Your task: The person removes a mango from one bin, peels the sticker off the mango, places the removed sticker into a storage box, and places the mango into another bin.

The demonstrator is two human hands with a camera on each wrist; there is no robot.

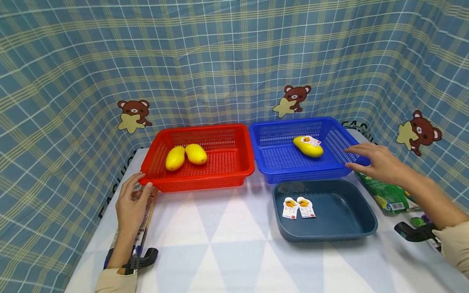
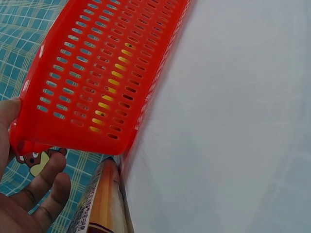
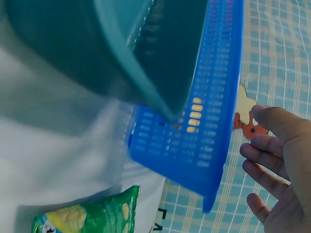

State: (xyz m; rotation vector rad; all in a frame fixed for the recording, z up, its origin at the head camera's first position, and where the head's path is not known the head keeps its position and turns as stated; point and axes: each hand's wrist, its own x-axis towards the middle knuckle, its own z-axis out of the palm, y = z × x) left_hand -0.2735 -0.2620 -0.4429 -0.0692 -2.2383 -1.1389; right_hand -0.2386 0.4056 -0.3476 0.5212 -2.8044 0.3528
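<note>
My left hand (image 1: 131,206) is at the near-left corner of the red basket (image 1: 205,184), with thumb and fingers on either side of its rim. Two yellow mangoes (image 1: 175,158) lie inside that basket. To the right, my right hand (image 1: 381,162) hovers beside the near-right corner of the blue basket (image 1: 300,176), fingers spread and holding nothing. In the right wrist view its fingers (image 3: 265,178) show apart from the basket. One mango (image 1: 311,150) with a card sticker (image 1: 310,141) on it rests in the blue basket.
A dark teal tray (image 1: 326,236) in front of the blue basket holds two mango cards (image 1: 305,207). Right of it lies a green packet (image 1: 392,195). A long printed package (image 1: 149,211) lies under my left forearm. Checked cloth (image 1: 220,61) walls the back and sides.
</note>
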